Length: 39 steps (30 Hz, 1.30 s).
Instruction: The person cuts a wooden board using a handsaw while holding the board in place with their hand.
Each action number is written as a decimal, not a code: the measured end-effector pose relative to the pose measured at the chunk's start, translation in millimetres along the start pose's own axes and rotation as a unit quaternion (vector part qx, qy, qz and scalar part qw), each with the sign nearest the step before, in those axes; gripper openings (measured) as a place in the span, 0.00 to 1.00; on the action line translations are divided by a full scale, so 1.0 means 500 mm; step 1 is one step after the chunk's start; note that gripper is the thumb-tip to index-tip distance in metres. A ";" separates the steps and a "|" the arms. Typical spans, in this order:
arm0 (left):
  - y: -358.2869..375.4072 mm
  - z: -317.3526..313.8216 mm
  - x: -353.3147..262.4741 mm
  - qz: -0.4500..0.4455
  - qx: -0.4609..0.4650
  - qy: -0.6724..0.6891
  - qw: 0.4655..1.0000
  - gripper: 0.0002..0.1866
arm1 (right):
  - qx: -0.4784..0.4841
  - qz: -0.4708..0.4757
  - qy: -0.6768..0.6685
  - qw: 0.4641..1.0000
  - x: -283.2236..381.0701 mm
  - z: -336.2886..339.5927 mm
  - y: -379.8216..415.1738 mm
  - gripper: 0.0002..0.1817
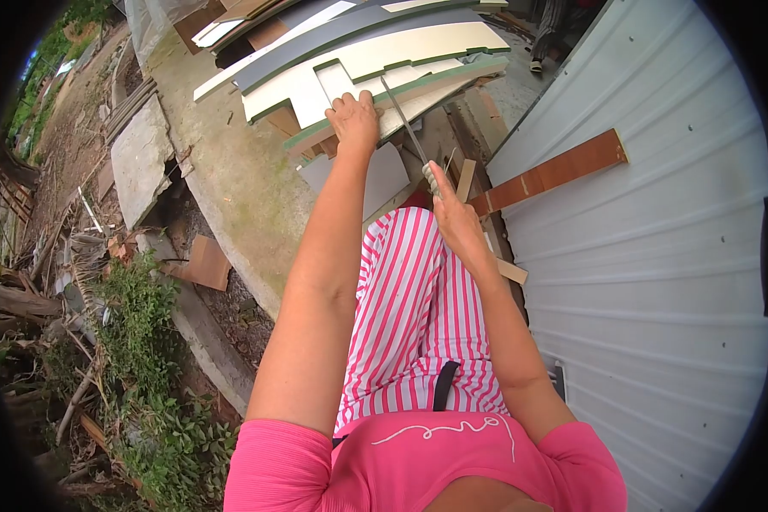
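My right hand (456,218) is closed around the pale, cord-wrapped handle of a long, narrow-bladed tool (410,126). Its dark blade slants up and left, and the tip end overlaps the green-edged strip of board (435,92). To the left of the blade, my left hand (354,119) grips that strip, with its fingers bent over the upper edge. Just behind the strip lies a white board (375,64) with notches cut in its edges and a rectangular recess beside my left fingers.
More white and grey boards (316,38) are stacked behind. A brown plank (563,171) leans by the corrugated metal wall (648,256) on the right. Concrete ground (230,179) and green plants (145,367) lie to the left. Another person's leg (548,38) shows at top right.
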State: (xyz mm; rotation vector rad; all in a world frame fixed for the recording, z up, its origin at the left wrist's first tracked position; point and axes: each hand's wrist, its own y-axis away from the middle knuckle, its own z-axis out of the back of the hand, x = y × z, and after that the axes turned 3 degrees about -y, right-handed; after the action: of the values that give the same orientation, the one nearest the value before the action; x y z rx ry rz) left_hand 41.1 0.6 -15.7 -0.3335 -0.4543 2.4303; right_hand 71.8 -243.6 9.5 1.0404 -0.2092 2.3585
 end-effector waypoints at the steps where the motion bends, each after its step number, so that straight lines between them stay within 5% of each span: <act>1: 0.000 -0.002 0.000 0.001 0.005 -0.005 1.000 0.10 | 0.014 -0.027 -0.003 1.000 0.002 0.004 0.009 0.31; 39: -0.003 -0.011 0.003 0.001 -0.001 -0.010 1.000 0.12 | -0.032 0.060 -0.020 0.997 0.026 -0.017 -0.123 0.31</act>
State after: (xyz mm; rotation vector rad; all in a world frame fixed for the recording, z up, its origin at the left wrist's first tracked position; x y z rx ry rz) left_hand 42.8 3.8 -20.1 -0.3114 -0.4664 2.4368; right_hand 92.4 -183.6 8.2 1.0718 -0.3702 2.4222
